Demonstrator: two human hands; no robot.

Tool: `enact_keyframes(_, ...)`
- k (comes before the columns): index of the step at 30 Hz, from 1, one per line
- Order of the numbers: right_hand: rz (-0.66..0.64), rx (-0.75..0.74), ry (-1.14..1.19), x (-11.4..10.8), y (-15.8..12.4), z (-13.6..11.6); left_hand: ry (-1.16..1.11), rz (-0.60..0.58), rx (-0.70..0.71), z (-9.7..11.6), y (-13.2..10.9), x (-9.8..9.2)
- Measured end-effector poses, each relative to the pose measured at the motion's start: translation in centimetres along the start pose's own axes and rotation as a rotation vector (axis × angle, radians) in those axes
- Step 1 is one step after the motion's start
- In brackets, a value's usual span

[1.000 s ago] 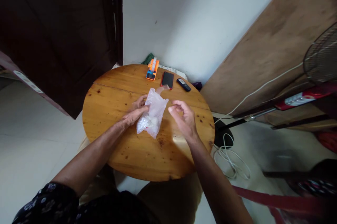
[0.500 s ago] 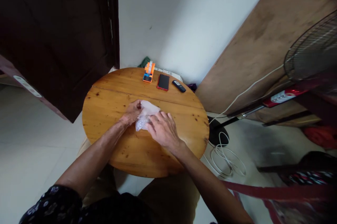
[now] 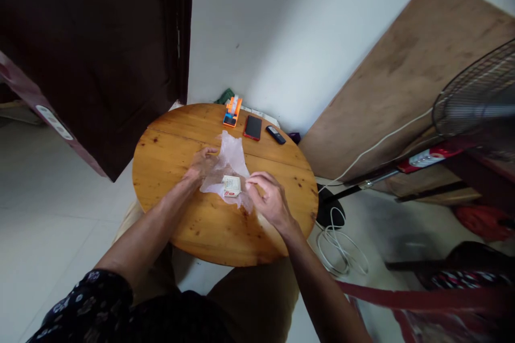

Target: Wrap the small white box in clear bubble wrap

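A thin, whitish plastic sheet (image 3: 232, 151) lies spread and wrinkled near the middle of the round wooden table (image 3: 193, 225). On it sits a small white box (image 3: 232, 185) with fine print and a red mark. My left hand (image 3: 204, 165) rests at the sheet's left edge, fingers stretched and a little apart. At the right edge, my right hand (image 3: 270, 197) has thumb and fingers pinched together on the plastic.
Along the far side of the table are an orange tape dispenser (image 3: 232, 111), a dark phone with a red edge (image 3: 253, 128) and a black remote-like device (image 3: 276, 134). A standing fan (image 3: 478, 90) and a coiled white cable (image 3: 341, 246) are to the right.
The bunched plastic has been unfolded and spread out, and the small white box now shows on it. My right hand has moved right, away from my left.
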State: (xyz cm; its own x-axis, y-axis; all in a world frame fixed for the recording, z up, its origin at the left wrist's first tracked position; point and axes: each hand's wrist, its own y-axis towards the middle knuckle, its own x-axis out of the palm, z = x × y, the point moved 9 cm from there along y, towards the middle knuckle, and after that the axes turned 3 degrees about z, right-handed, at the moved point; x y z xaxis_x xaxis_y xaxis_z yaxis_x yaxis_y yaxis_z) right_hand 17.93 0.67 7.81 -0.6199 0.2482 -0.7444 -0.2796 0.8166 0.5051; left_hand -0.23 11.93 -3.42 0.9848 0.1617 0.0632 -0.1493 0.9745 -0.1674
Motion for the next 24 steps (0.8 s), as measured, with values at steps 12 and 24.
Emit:
enact_keyframes(12,-0.374,0.022,-0.369,5.3,4.9,-0.7,-0.05,0.064,0.503,6.1,-2.8,-1.8)
enact_keyframes(24,-0.245,0.203,-0.422,5.0,0.7,8.3,1.121,-0.237,0.533,4.0,-3.0,1.5)
